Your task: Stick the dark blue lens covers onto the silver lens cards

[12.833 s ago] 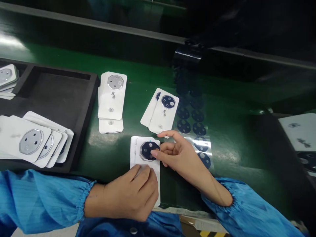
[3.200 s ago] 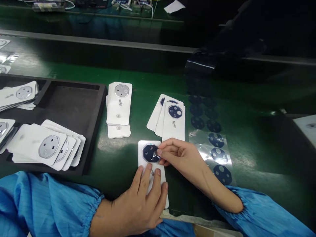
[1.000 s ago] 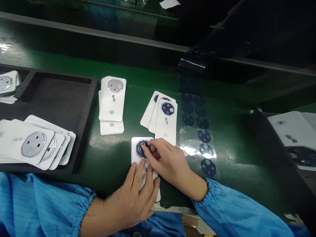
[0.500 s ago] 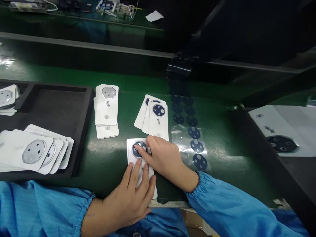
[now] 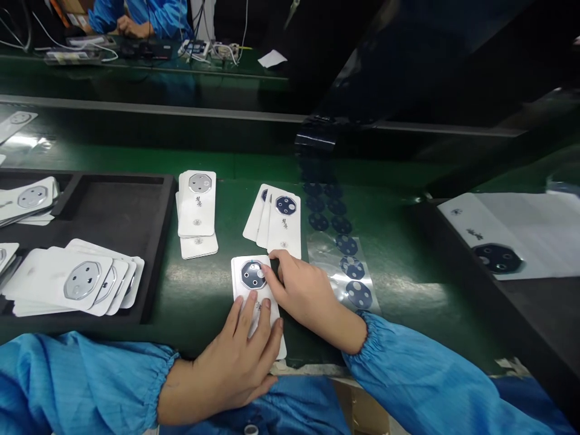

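Observation:
A white rounded panel (image 5: 265, 290), with Asian characters and a dark blue octagonal face with small round holes, lies on the green tabletop before me, apparently on top of another. My left hand (image 5: 238, 356) rests across its lower half, fingers spread and flat. At the panel's upper right, my right hand (image 5: 306, 293) has its thumb on the right side of the dark octagon (image 5: 252, 275), while its curled fingers meet the panel's edge. Just beyond, three fanned panels (image 5: 284, 226) carry dark faces. Left of them is a stack of panels with silver octagons (image 5: 197, 205).
A clear film strip (image 5: 353, 266) of dark octagonal stickers runs away from me beside my right hand. The black tray (image 5: 122, 205) at left holds overlapping silver-faced panels (image 5: 67, 281). Another dark-faced panel (image 5: 480, 235) lies at far right. Across the bench, a co-worker's hand (image 5: 133, 27) shows.
My right thumb has slid from the left part of the dark octagon to its right side. My left hand stays on the panel. The view has tilted up, showing a co-worker.

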A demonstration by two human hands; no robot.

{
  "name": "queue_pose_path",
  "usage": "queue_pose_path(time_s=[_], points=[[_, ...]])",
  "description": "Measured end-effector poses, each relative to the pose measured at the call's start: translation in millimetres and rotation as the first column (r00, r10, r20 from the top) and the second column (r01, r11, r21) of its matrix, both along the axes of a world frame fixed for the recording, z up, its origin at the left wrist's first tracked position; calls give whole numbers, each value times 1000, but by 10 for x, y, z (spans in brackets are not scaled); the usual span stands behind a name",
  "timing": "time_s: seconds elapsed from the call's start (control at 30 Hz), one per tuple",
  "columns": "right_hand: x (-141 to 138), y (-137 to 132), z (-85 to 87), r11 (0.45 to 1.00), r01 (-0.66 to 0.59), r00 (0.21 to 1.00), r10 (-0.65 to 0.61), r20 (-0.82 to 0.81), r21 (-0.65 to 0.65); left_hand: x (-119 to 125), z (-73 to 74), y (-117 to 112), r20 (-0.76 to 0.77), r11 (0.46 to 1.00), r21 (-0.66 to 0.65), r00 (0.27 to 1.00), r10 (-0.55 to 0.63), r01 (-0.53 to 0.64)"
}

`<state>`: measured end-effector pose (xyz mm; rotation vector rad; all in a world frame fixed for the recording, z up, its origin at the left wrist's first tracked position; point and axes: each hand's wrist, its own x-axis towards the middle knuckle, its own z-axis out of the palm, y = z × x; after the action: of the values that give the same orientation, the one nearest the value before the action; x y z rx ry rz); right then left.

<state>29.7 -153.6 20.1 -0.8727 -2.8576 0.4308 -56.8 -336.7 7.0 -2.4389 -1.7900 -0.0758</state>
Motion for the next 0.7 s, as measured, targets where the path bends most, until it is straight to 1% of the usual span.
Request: queue_pose_path(time_s=[0.07,0.13,0.17,0.27,0.3,0.33,0.37,0.4,0.43,0.47,0.5,0.53,0.57,0.63,0.67,0.7], points=[[-7,19,55,985,45,998,-38,46,-164,1,-3,7,18,1000,-11,1000,2,-2],[-5,60,92,946,91,996,-79,50,-312,-1,-3,14,33,1000,-17,999,3,-3],[-1,87,102,921,101,995,-100,22,-377,-3,-1,18,37,1000,-20,999,2,-2],[22,170,121,833,62,986,-138,-98,-550,-11,6,29,45,1000,-18,999,-14,15],[31,194,133,801,30,984,-128,-122,-598,-13,9,32,50,1000,-14,999,-20,21],[39,217,152,757,-12,984,-108,-144,-654,-14,12,34,59,1000,-10,998,-24,25],[46,239,178,685,-66,983,-81,-166,-725,-15,15,34,73,1000,-9,997,-22,23],[53,262,210,580,-129,980,-51,-194,-804,-15,20,32,91,1000,-8,996,-16,17],[59,291,243,454,-187,973,-33,-226,-871,-15,25,29,108,1000,-3,994,-9,10],[66,328,275,335,-229,965,-44,-258,-914,-14,31,25,121,1000,4,993,-4,3],[71,376,299,258,-251,954,-96,-284,-933,-14,38,22,128,1000,16,992,-2,0],[75,436,310,244,-254,937,-177,-300,-936,-14,44,19,129,1000,27,992,-3,0],[75,506,305,291,-239,905,-279,-321,-926,-13,49,18,127,1000,31,992,-5,1],[54,668,242,454,-166,791,-469,-393,-875,-12,49,20,121,1000,1,993,4,-4],[30,751,187,524,-124,730,-527,-435,-843,-11,43,21,119,1000,-27,993,17,-14],[-5,827,120,583,-85,686,-554,-472,-808,-9,33,23,118,998,-54,993,28,-22]])
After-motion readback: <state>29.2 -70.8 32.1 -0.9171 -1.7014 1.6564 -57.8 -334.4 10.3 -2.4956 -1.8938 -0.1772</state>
